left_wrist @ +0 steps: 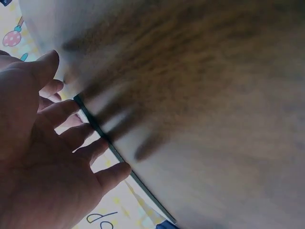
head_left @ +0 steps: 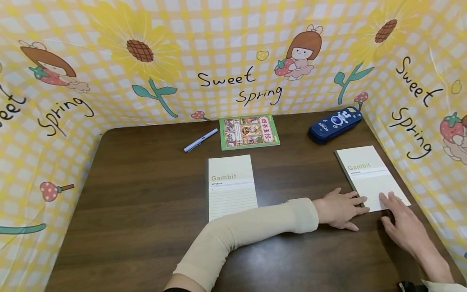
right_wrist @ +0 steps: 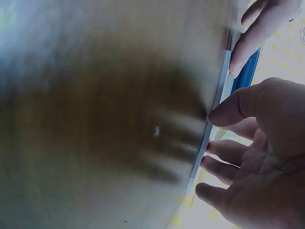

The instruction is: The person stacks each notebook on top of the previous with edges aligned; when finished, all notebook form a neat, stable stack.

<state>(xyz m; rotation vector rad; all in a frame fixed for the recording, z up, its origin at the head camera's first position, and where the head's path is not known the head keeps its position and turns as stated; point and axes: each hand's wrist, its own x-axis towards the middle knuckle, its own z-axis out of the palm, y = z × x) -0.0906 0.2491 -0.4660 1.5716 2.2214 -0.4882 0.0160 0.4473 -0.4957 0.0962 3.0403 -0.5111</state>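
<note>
A pale Gambit notebook [head_left: 368,172] lies at the right side of the table, tilted a little. My left hand [head_left: 341,208] is spread at its lower left, with fingertips right at the dark spine edge. From the other side my right hand [head_left: 406,229] reaches in, its fingers over the lower part of the cover. In the left wrist view, the outstretched fingers of the left hand [left_wrist: 62,152] line up along the notebook's edge [left_wrist: 155,199]. The right wrist view has the right hand [right_wrist: 267,138] with its thumb and fingertips close by the notebook's long edge [right_wrist: 220,90].
A second Gambit notebook [head_left: 231,182] lies mid-table, its lower part hidden by my left sleeve [head_left: 251,227]. Behind it are a lavender pen [head_left: 200,140] and a green-bordered picture book [head_left: 249,132]. A navy pencil case [head_left: 335,124] sits at the back right. Yellow checked cloth [head_left: 219,52] walls the table.
</note>
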